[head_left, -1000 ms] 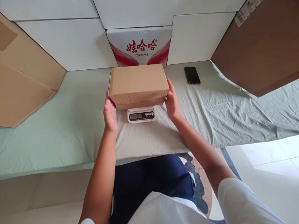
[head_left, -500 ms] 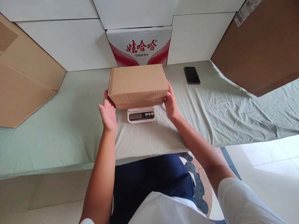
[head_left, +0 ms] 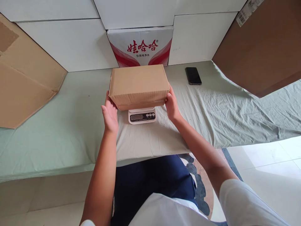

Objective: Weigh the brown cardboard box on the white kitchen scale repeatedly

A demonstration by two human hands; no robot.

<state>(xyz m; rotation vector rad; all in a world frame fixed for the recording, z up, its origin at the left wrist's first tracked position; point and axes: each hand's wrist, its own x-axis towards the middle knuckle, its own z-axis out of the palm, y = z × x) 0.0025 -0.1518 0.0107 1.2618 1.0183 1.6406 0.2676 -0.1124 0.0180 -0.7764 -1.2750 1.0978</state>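
A brown cardboard box point(head_left: 139, 81) is at the middle, over a small white digital scale point(head_left: 142, 116). The scale's front panel with its blank display and buttons shows below the box; its platform is hidden, so I cannot tell whether the box rests on it. My left hand point(head_left: 110, 113) holds the box's left side, palm up and fingers partly behind the lower corner, thumb held away. At the opposite end, my right hand point(head_left: 172, 105) grips the lower right corner, thumb on the front face and fingers along the side.
A black phone point(head_left: 193, 76) lies on the green cloth point(head_left: 70, 125) to the right. Behind stand white boxes point(head_left: 202, 40) and a red-and-white printed carton point(head_left: 142, 36). Large cardboard pieces flank the table, one on the left point(head_left: 28, 81) and one on the right point(head_left: 261, 50).
My left hand has shifted slightly to the right, with its thumb a little closer to the box. The box, the scale and my right hand look almost unchanged.
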